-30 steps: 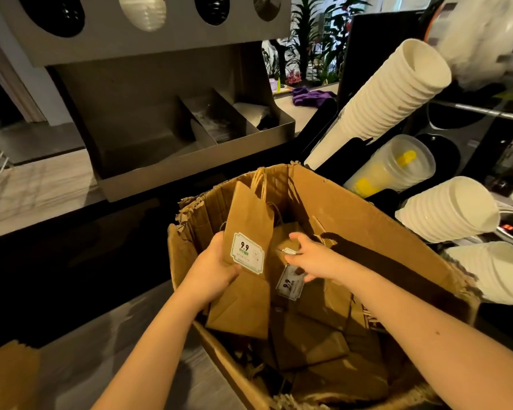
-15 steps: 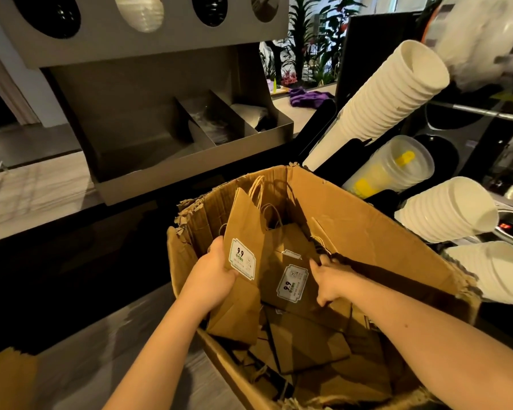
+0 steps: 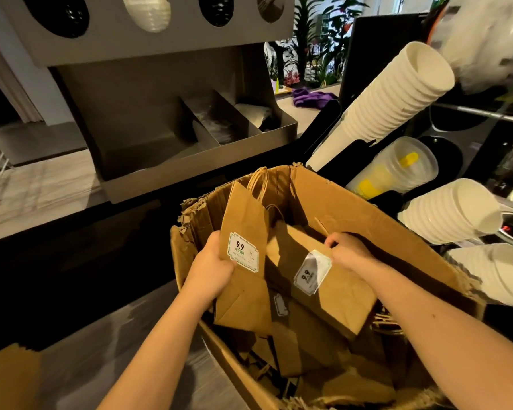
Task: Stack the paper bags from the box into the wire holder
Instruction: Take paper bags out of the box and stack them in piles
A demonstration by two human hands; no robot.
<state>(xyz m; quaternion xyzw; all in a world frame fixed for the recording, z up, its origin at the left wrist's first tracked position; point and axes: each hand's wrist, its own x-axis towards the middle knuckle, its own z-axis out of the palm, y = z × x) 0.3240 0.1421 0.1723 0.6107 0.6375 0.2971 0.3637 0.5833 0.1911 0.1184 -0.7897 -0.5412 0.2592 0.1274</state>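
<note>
Your left hand (image 3: 211, 269), at lower centre of the frame, grips a brown paper bag (image 3: 245, 220) by its left edge. The thumb lies over the front face, just beside the white "9.9" sticker (image 3: 243, 251); the fingers are hidden behind the paper. That bag stands nearly upright inside the cardboard box (image 3: 353, 208), twine handles pointing up against the far wall.

Your right hand (image 3: 350, 253), right of centre, has its fingers curled over the top edge of a second bag (image 3: 335, 297). This bag lies tilted, its sticker (image 3: 311, 272) facing you, with the lower end resting on the pile beneath. More bags (image 3: 308, 350) lie flat and jumbled at the bottom of the box. The box itself fills the lower middle and right of the frame, its rim torn and ragged.

In the upper right, stacks of white cups (image 3: 397, 93) lie on their sides, with a stack of clear plastic cups (image 3: 394, 170) below them. A grey metal dispenser (image 3: 160, 113) fills the upper left.
</note>
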